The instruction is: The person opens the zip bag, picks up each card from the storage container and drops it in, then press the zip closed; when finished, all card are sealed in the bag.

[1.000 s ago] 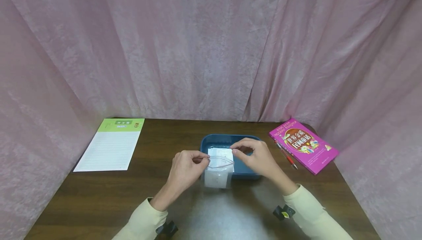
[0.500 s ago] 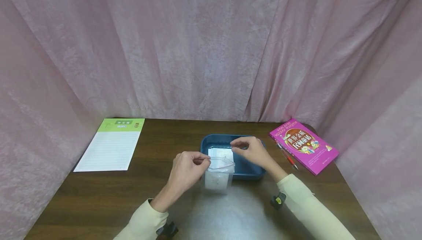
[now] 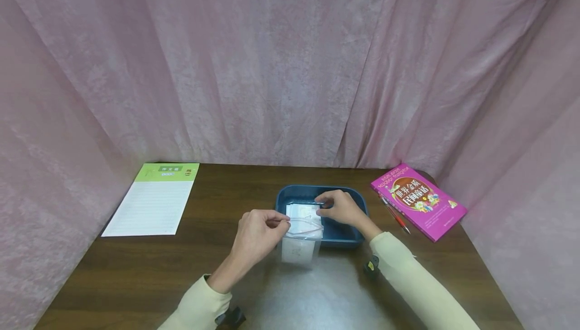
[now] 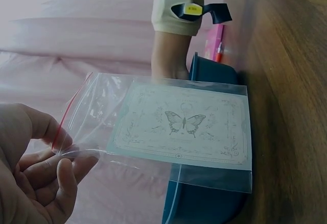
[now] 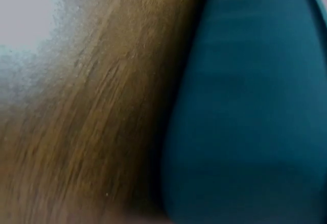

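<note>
In the head view my left hand (image 3: 260,232) pinches the mouth of a clear zip bag (image 3: 300,252) between thumb and fingers. The bag hangs in front of a blue tray (image 3: 361,200). Its red seal line and a pale card (image 4: 153,124) with a butterfly print inside show in the left wrist view. White cards (image 3: 308,211) lie in the tray behind the bag's mouth. My right hand (image 3: 342,209) is over the tray, thumb and forefinger apart at the cards' right edge; whether they touch is unclear. The right wrist view shows no hand, only the tray's side (image 5: 250,106).
A green-topped writing pad (image 3: 149,204) lies at the table's far left. At the right lie a pink book (image 3: 419,201) and a red pen (image 3: 395,215) along its edge. Pink curtains (image 3: 272,68) hang behind the wooden table (image 3: 158,274).
My right hand has left the bag's mouth and moved slightly away over the tray, its forearm swinging inward. The left hand has stayed almost still with the bag.
</note>
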A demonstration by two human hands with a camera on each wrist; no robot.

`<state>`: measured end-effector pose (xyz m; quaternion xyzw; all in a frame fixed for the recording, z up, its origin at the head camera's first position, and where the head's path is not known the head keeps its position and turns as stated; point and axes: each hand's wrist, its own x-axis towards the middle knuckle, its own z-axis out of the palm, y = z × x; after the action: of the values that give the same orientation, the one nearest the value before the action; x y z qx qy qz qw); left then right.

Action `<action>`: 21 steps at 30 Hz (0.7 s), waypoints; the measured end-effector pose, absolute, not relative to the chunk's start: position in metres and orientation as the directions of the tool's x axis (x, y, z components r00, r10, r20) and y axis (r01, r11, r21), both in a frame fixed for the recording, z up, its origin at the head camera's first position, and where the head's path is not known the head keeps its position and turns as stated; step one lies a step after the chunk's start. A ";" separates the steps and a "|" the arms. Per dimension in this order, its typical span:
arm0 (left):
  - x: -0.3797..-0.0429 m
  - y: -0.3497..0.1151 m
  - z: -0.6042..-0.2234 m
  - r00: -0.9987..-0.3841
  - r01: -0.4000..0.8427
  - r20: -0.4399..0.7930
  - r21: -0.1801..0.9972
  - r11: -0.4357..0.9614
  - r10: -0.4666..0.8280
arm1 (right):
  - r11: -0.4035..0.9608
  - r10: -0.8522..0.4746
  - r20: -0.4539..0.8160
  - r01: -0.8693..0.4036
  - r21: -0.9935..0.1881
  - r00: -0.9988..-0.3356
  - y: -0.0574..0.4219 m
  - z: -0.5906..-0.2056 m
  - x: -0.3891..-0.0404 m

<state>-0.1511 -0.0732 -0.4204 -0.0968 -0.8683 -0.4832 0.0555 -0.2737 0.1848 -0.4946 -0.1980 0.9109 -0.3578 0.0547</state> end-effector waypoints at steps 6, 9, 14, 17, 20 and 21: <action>-0.151 -0.072 -0.421 -0.974 0.227 0.193 0.830 0.509 0.119 | 0.692 -0.384 0.028 -0.308 -0.653 -0.923 0.180 -0.504 -0.281; -0.151 -0.071 -0.422 -0.973 0.231 0.198 0.829 0.509 0.118 | 0.712 -0.371 0.019 -0.297 -0.636 -0.928 0.177 -0.504 -0.281; -0.152 -0.070 -0.422 -0.972 0.235 0.200 0.829 0.508 0.123 | 0.762 -0.357 -0.001 -0.290 -0.579 -0.934 0.173 -0.505 -0.278; -0.152 -0.069 -0.422 -0.972 0.235 0.200 0.828 0.509 0.124 | 0.778 -0.356 -0.004 -0.294 -0.555 -0.935 0.171 -0.505 -0.277; -0.152 -0.068 -0.422 -0.972 0.236 0.200 0.827 0.510 0.125 | 0.782 -0.352 -0.007 -0.290 -0.552 -0.936 0.170 -0.503 -0.276; -0.152 -0.068 -0.422 -0.972 0.236 0.199 0.828 0.509 0.126 | 0.781 -0.349 -0.007 -0.287 -0.554 -0.937 0.170 -0.503 -0.275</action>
<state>-0.1520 -0.0680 -0.4221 -0.1042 -0.8669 -0.4842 0.0568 -0.2753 0.1702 -0.5026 -0.1688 0.9422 -0.2843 0.0546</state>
